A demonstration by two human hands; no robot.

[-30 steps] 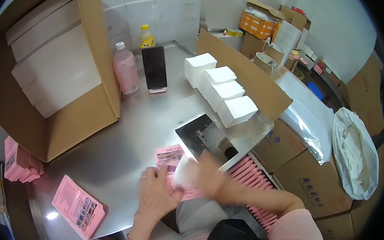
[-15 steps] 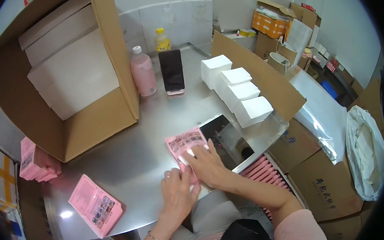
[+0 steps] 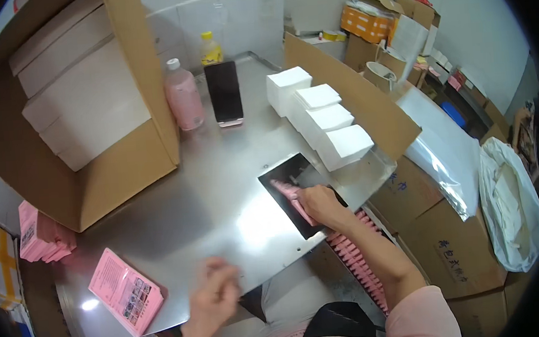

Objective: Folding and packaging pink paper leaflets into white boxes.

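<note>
My right hand (image 3: 325, 206) grips a pink packet (image 3: 292, 198), folded narrow and tilted, over the dark rectangular opening (image 3: 301, 166) in the metal table. My left hand (image 3: 215, 287) is above the table's front edge, smeared by motion, and nothing shows in it. To its left lies a stack of flat pink printed packets (image 3: 127, 290). Another pile of pink packets (image 3: 43, 234) sits by the big carton at the far left. Several stacks of white folded tissues (image 3: 345, 146) stand beyond the opening.
An open carton (image 3: 164, 113) holding white blocks stands at the back left. Near it are a pink bottle (image 3: 185, 99), a yellow-capped bottle (image 3: 211, 51) and a phone (image 3: 224, 93) propped up. Below the right edge, a box holds rows of pink packets (image 3: 355, 257). A cardboard panel (image 3: 365, 97) lines the right side.
My right hand has carried the pink packet from the metal surface rightward to the dark opening. My left hand has let go and moved left and nearer. The view has shifted slightly.
</note>
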